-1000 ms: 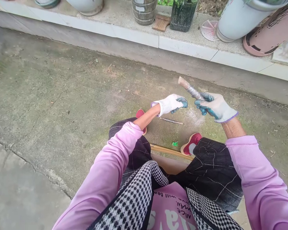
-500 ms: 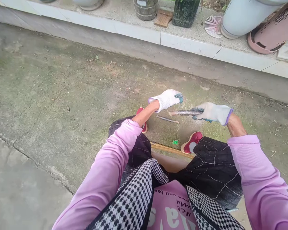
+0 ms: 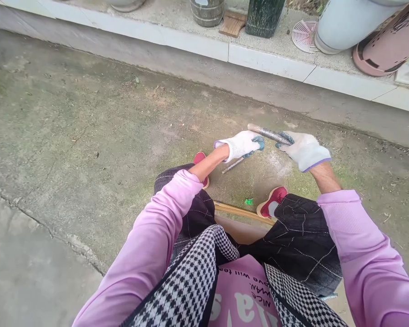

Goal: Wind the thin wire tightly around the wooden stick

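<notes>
Stained concrete (image 3: 122, 136) spreads beneath the right hand (image 3: 306, 147), closed around one end of a wrapped rod (image 3: 267, 133), probably stiff, light, best gripped mid-wrap; the left hand (image 3: 242, 144) curls, contents unclear.

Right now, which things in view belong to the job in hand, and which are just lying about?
In use, it seems:
thick silvery rod, held in the right hand
thin rod, partly behind the left hand; grip unclear

Apparently just lying about:
green scrap on the ground
wooden piece on the ledge
</notes>
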Available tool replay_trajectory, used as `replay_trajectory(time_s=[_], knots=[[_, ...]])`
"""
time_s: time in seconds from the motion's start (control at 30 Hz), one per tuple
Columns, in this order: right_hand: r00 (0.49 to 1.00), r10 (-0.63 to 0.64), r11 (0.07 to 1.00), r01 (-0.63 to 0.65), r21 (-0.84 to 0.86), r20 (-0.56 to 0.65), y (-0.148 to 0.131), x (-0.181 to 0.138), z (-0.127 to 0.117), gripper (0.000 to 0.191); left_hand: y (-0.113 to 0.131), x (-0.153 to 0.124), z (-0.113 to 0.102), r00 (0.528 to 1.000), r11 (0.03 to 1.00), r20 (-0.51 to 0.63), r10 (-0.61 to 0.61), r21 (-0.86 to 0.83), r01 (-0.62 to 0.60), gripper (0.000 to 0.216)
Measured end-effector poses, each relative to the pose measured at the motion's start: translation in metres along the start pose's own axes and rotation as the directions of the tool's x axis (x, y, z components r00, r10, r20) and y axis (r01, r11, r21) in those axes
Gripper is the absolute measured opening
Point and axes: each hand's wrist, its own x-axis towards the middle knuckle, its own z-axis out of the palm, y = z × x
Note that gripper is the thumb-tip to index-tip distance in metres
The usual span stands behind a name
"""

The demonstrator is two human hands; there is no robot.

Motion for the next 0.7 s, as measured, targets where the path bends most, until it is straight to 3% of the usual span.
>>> replay_trajectory(time_s=[0.07,0.13,0.2,0.3,0.4,0.5,0.57,0.63,0.7], knots=[[0.995,-0.007,0.99,0.021,-0.141,0.1,-0.001,0.001,0.0,0.031,-0.007,0.002,-0.008,0.996,0.983,-0.055,0.071,0.174,-0.06,0.016],[0.974,0.002,0.983,0.04,-0.18,0.227,-0.003,-0.003,-0.002,0.025,-0.012,0.004,-0.014,0.989,0.951,-0.087,0.119,0.296,-0.089,0.015],[0.93,0.008,0.996,0.024,-0.082,0.366,-0.004,-0.012,-0.006,0.021,-0.016,0.007,-0.017,0.988,0.941,-0.091,0.126,0.327,-0.09,0.017],[0.864,-0.083,0.963,-0.058,0.263,0.497,-0.002,-0.029,-0.013,0.033,-0.019,0.013,-0.016,0.989,0.969,-0.08,0.124,0.224,-0.103,0.016],[0.894,-0.187,0.809,-0.095,0.58,0.406,-0.001,-0.04,-0.019,0.05,-0.018,0.016,-0.009,0.992,0.994,-0.069,0.106,-0.006,-0.107,0.008],[0.966,-0.123,0.625,-0.103,0.774,0.227,-0.007,-0.039,-0.017,0.053,-0.01,0.013,-0.001,0.997,0.98,-0.073,0.033,-0.194,-0.047,0.009],[0.99,-0.041,0.551,-0.088,0.83,0.132,-0.01,-0.032,-0.012,0.056,-0.003,0.009,0.004,0.997,0.97,-0.074,0.005,-0.242,-0.023,0.012],[0.997,0.038,0.589,-0.075,0.805,0.066,-0.012,-0.022,-0.005,0.054,0.003,0.004,0.006,0.998,0.968,-0.065,0.0,-0.249,-0.016,0.013],[0.996,0.094,0.75,-0.075,0.657,0.007,-0.011,-0.011,-0.001,0.043,0.006,0.001,0.006,0.999,0.976,-0.046,-0.01,-0.218,0.0,0.013]])
